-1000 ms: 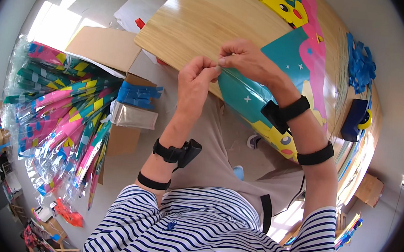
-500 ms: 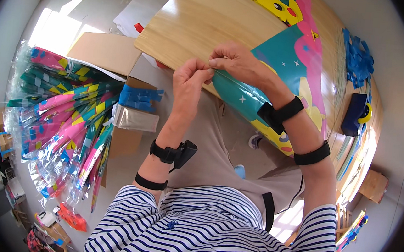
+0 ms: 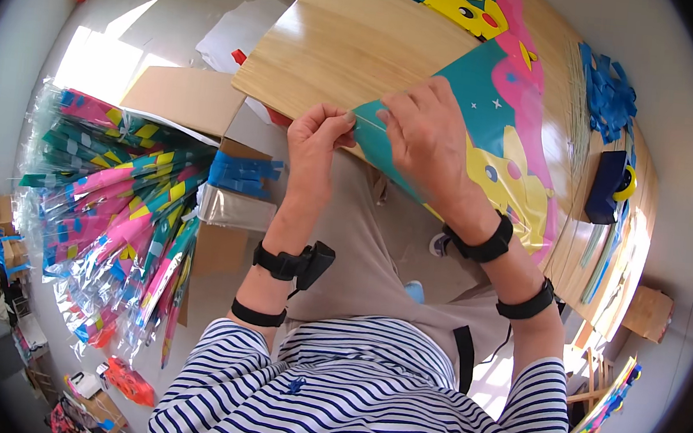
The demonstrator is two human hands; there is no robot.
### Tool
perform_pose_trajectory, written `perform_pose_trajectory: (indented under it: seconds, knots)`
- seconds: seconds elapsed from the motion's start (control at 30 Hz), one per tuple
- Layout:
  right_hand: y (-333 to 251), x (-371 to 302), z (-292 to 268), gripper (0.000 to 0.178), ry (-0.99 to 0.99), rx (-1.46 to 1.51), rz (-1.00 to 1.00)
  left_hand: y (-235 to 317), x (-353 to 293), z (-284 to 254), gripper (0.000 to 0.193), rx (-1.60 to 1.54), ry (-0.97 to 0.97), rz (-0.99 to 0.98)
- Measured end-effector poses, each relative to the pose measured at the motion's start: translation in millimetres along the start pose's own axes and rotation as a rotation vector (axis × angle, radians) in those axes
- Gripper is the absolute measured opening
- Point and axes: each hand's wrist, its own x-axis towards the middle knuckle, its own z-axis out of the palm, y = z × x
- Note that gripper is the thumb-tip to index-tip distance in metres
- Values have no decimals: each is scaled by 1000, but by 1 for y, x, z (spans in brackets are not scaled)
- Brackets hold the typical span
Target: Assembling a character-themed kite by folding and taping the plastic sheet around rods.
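Pinching the tip of the teal sheet [image 3: 483,84], the left hand [image 3: 316,144] is now anchoring that end alone; the right hand [image 3: 429,137], having left it, is curling over the sheet spreading rightward, its hold unclear.

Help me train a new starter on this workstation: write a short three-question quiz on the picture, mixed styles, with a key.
1. Multiple choice: what is the left hand pinching?
A) a cardboard flap
B) the pointed corner of the printed sheet
C) a red bag

2. True or false: the plastic-wrapped bundles are on the person's left.

3. Fill in the missing colour: to the right of the printed sheet is a dark blue object with a round ____ part.

Key: 1. B; 2. True; 3. yellow
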Motion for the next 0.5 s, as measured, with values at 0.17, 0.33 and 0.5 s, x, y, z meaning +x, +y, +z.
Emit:
perform_pose_trajectory:
  seconds: [0.17,0.33,0.5]
  knots:
    - [-54,-75,-7,27,-552,-296,48,9,-3,11,6,23,-48,2]
    - [-51,-82,17,30,-715,-475,243,18,-9,17,6,31,-92,12]
    - [-38,-88,8,14,-609,-465,173,26,-19,25,7,41,-123,51]
